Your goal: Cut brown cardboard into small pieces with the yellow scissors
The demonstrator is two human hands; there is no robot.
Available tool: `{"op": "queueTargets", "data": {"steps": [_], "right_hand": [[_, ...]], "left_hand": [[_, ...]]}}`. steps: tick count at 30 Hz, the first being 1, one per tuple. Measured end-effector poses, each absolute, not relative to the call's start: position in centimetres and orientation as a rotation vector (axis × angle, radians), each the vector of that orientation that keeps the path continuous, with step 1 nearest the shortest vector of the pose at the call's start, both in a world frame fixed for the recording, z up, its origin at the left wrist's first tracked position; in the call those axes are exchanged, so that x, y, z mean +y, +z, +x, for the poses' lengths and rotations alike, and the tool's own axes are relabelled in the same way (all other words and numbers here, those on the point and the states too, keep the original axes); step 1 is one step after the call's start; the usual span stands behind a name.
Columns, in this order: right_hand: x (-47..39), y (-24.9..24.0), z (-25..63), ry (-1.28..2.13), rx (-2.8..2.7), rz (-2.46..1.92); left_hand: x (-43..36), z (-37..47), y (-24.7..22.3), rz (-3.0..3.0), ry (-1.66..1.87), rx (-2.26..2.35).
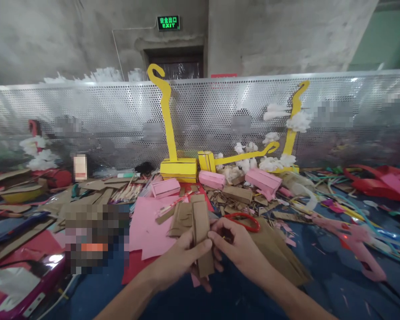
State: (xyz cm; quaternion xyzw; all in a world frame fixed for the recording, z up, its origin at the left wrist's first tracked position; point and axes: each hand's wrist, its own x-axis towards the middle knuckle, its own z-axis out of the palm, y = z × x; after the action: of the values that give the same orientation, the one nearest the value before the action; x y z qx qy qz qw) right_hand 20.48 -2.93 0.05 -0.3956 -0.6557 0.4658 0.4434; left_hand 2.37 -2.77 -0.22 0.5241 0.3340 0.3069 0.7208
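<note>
A folded brown cardboard strip (201,222) stands nearly upright in front of me, gripped from both sides. My left hand (190,252) wraps round its lower part, with the thumb across its face. On the other side, my right hand (227,238) pinches the strip's right edge between thumb and finger. Just behind lie more folded cardboard pieces (181,218) on a pink sheet (150,226). Red-handled scissors (250,221) lie beyond my right hand, partly hidden by it. A brown cardboard sheet (276,251) rests to the right.
Yellow hook-necked forms (178,170) and pink paper boxes (166,188) stand at the back by a perforated metal panel (120,115). A pink glue gun (350,242) lies at the right. Scraps and sticks (126,189) litter the blue tabletop (320,258). A purple box (36,284) holds tissues at left.
</note>
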Motion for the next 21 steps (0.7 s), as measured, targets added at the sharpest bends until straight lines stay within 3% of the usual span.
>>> {"op": "queueTargets", "data": {"steps": [7,14,21], "right_hand": [[-2.4,-0.3,20.6,0.94,-1.508,-1.031],[-2.2,0.6,20.9,1.262,-1.548,-0.81],[-1.7,-0.1,21.0,1.167,-1.463,-0.894]], "left_hand": [[-2.9,2.2,0.0,1.115,0.648,0.663],[-3.0,2.5,-0.5,1.035,0.599,0.522],[-2.9,3.0,-0.9,1.086,0.666,0.568]]}}
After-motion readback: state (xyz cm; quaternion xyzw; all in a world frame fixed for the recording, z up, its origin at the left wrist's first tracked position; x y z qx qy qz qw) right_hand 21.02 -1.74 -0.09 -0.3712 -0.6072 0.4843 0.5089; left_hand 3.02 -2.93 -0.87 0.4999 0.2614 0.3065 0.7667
